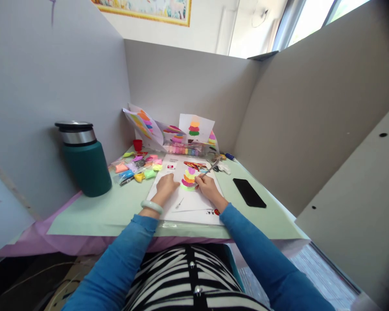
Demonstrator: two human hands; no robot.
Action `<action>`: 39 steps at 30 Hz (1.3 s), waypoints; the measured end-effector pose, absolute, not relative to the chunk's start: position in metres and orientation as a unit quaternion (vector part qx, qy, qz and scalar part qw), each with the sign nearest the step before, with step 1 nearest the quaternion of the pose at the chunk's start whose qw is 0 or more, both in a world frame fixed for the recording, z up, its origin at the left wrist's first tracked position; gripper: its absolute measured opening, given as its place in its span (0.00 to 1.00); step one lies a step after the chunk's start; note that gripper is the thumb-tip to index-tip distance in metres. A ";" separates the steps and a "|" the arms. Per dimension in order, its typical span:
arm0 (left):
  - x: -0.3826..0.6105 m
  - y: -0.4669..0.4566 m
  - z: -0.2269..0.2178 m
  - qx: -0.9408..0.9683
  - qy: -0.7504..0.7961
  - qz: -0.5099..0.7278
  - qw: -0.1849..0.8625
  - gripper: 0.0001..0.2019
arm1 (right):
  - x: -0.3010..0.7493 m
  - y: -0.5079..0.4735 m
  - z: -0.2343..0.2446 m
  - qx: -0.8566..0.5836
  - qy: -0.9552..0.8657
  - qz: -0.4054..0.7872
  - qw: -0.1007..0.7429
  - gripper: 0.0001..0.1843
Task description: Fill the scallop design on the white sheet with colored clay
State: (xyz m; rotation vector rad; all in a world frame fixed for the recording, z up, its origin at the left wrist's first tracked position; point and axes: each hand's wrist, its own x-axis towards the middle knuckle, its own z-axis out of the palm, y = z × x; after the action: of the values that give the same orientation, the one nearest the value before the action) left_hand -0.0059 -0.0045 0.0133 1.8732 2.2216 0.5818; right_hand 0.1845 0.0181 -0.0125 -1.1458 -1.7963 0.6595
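A white sheet (194, 203) lies on the pale green mat in front of me. On it sits a stack of coloured clay shapes (189, 177) in pink, yellow, orange and green. My left hand (166, 185), with a pale bangle on the wrist, rests curled on the sheet just left of the clay and holds the paper down. My right hand (206, 185) is closed on a thin grey tool (210, 169), whose tip touches the right edge of the clay shapes.
A dark green flask (84, 160) stands at the left. Small clay packets (139, 166) lie left of the sheet. A tray of clay colours and propped sample pictures (194, 127) fill the back. A black phone (249, 192) lies at the right. Grey partitions enclose the desk.
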 end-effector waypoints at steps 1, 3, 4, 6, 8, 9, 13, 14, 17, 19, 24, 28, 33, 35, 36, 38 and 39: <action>-0.006 -0.004 0.013 0.630 0.746 0.197 0.088 0.16 | 0.183 0.016 -0.012 -0.452 -0.733 0.268 0.431 0.13; -0.006 -0.005 0.013 0.631 0.745 0.200 0.086 0.16 | 0.180 0.014 -0.011 -0.450 -0.752 0.250 0.412 0.13; -0.006 -0.005 0.013 0.631 0.745 0.200 0.085 0.15 | 0.179 0.014 -0.010 -0.457 -0.758 0.233 0.403 0.13; -0.006 -0.005 0.012 0.632 0.744 0.199 0.083 0.15 | 0.179 0.015 -0.010 -0.480 -0.761 0.195 0.391 0.14; -0.006 -0.005 0.012 0.633 0.744 0.196 0.082 0.16 | 0.181 0.016 -0.009 -0.504 -0.755 0.170 0.384 0.14; -0.006 -0.005 0.012 0.632 0.745 0.196 0.082 0.16 | 0.183 0.017 -0.009 -0.515 -0.750 0.163 0.381 0.14; -0.007 -0.005 0.012 0.631 0.746 0.195 0.086 0.17 | 0.188 0.020 -0.009 -0.541 -0.732 0.146 0.389 0.13; -0.007 -0.004 0.012 0.631 0.746 0.195 0.085 0.17 | 0.189 0.020 -0.010 -0.539 -0.730 0.147 0.394 0.13; -0.006 -0.004 0.012 0.632 0.746 0.193 0.078 0.17 | 0.187 0.019 -0.011 -0.515 -0.737 0.166 0.406 0.14; -0.006 -0.004 0.012 0.633 0.746 0.191 0.076 0.17 | 0.184 0.018 -0.012 -0.497 -0.747 0.181 0.403 0.14; -0.006 -0.005 0.012 0.632 0.746 0.194 0.079 0.17 | 0.184 0.017 -0.009 -0.516 -0.748 0.169 0.383 0.14; -0.006 -0.006 0.013 0.630 0.746 0.197 0.087 0.16 | 0.187 0.018 -0.008 -0.543 -0.728 0.148 0.392 0.13; -0.005 -0.006 0.014 0.632 0.747 0.190 0.080 0.17 | 0.184 0.017 -0.009 -0.506 -0.738 0.186 0.406 0.13; -0.005 -0.006 0.014 0.631 0.748 0.189 0.083 0.17 | 0.181 0.016 -0.009 -0.496 -0.750 0.187 0.396 0.14; -0.005 -0.006 0.014 0.630 0.748 0.189 0.085 0.17 | 0.180 0.015 -0.009 -0.498 -0.754 0.180 0.389 0.14; -0.005 -0.006 0.015 0.629 0.749 0.190 0.088 0.17 | 0.179 0.015 -0.007 -0.511 -0.756 0.161 0.375 0.14; -0.005 -0.007 0.015 0.629 0.748 0.190 0.089 0.17 | 0.179 0.015 -0.007 -0.519 -0.755 0.154 0.370 0.14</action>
State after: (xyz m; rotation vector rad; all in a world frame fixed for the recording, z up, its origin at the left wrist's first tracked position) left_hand -0.0052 -0.0067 0.0151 1.8725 2.2269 0.5654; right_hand 0.1792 0.0146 -0.0067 -1.3319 -1.9379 0.3960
